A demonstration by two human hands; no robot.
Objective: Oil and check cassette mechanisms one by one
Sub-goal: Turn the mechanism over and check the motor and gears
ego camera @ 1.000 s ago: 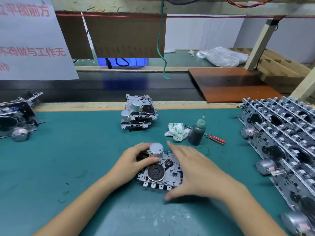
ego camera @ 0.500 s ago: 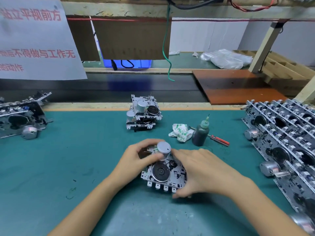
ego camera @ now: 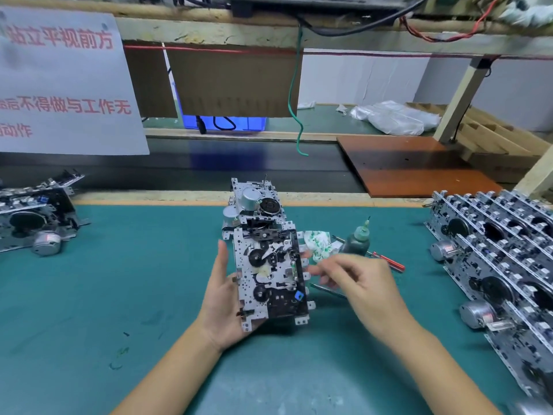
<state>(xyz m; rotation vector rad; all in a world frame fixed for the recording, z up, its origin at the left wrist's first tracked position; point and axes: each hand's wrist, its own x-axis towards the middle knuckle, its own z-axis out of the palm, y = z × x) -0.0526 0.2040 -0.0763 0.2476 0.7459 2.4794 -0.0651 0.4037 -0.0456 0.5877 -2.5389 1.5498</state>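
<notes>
We grip one cassette mechanism [ego camera: 270, 275] upright in our left hand [ego camera: 223, 298]; our right hand [ego camera: 357, 283], blurred, hangs loosely curled just beside it. Behind: one oil bottle [ego camera: 357, 239], one screwdriver [ego camera: 386, 260], one stacked pair of mechanisms [ego camera: 254, 205].

Left hand [ego camera: 223, 298] holds cassette mechanism [ego camera: 270, 275] upright — right hand [ego camera: 363, 287] beside.

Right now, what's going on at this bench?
A person is working through cassette mechanisms. The left hand holds one mechanism up off the green mat, its gear side facing the camera. The right hand is beside it, fingers loosely curled and blurred; whether it holds a tool is unclear. An oil bottle, a rag and a red-handled screwdriver lie just behind. Two mechanisms are stacked at the mat's far edge, and rows more sit at the right.
</notes>
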